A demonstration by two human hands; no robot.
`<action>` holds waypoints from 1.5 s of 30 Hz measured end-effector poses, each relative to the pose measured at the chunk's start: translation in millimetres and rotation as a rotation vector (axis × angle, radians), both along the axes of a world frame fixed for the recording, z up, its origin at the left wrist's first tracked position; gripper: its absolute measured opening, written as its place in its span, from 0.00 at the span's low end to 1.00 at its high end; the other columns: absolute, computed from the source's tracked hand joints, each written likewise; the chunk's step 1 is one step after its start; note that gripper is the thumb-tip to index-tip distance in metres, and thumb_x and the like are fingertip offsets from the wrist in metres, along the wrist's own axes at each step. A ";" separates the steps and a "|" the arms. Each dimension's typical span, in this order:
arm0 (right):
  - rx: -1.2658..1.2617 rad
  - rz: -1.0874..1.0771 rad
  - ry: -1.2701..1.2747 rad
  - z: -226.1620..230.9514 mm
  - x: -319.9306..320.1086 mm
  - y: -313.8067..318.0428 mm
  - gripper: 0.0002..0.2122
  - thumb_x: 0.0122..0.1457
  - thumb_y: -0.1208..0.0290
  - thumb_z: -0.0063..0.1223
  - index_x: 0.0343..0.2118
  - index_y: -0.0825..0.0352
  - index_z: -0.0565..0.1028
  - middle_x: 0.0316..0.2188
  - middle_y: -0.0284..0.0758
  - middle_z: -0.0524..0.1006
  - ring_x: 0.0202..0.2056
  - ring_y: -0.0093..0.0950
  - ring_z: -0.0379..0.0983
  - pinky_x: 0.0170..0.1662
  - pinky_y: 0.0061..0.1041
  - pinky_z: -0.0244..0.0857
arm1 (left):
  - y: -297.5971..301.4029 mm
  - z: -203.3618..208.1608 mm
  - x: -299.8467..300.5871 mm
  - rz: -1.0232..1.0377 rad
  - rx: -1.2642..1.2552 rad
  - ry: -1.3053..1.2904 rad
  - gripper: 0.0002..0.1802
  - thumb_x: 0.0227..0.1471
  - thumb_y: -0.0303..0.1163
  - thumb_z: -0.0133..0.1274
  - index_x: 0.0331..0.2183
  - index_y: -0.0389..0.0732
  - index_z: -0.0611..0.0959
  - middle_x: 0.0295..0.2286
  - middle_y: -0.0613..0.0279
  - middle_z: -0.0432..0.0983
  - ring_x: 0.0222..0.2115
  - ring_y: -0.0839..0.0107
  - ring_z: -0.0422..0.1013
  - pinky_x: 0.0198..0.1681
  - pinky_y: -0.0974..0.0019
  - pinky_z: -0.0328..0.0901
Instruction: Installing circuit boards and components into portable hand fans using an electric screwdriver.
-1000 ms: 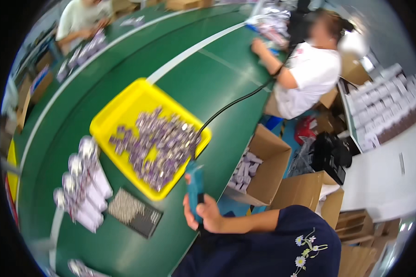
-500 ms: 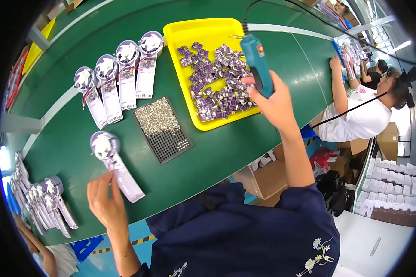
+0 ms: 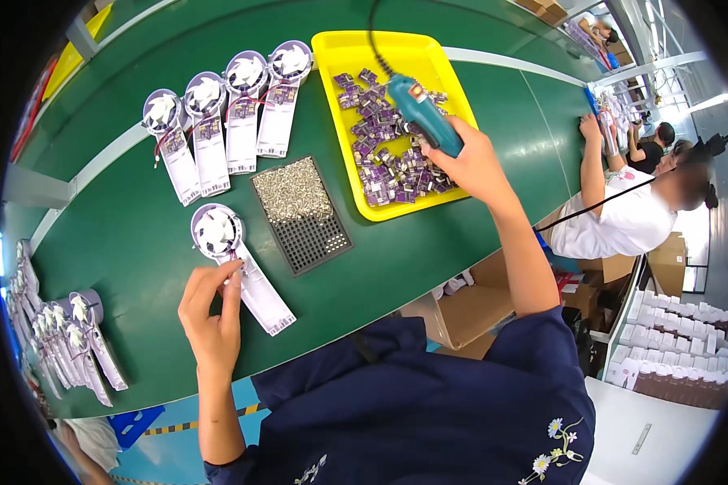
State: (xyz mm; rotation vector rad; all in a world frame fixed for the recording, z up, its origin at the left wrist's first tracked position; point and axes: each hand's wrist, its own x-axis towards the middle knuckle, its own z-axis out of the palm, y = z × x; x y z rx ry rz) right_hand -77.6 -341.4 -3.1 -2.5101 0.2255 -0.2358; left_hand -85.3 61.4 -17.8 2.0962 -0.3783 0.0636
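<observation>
I can read no lettering from here. Small label point(image 3: 416, 94) on teal power tool point(image 3: 431, 121), pink print point(image 3: 628, 173) on co-worker's white shirt point(image 3: 619, 218): too tiny.

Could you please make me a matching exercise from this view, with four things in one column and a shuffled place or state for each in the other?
Column one
1. Teal handheld tool
2. Yellow tray
3. Left hand
4. Black perforated plate

Column two
A. Partly covered with small silvery pieces
B. At a lone white fan unit
C. In the right hand
D. Holding purple circuit boards

Pairs: 1-C, 2-D, 3-B, 4-A
</observation>
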 end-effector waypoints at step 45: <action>0.032 0.128 0.129 8.6 -11.2 -26.4 0.20 0.52 0.63 0.68 0.45 0.64 0.74 0.36 0.39 0.81 0.38 0.33 0.79 0.43 0.30 0.70 | 15.2 -55.6 6.1 0.023 -0.186 0.118 0.11 0.65 0.26 0.49 0.43 0.29 0.80 0.37 0.60 0.77 0.36 0.75 0.70 0.42 0.73 0.65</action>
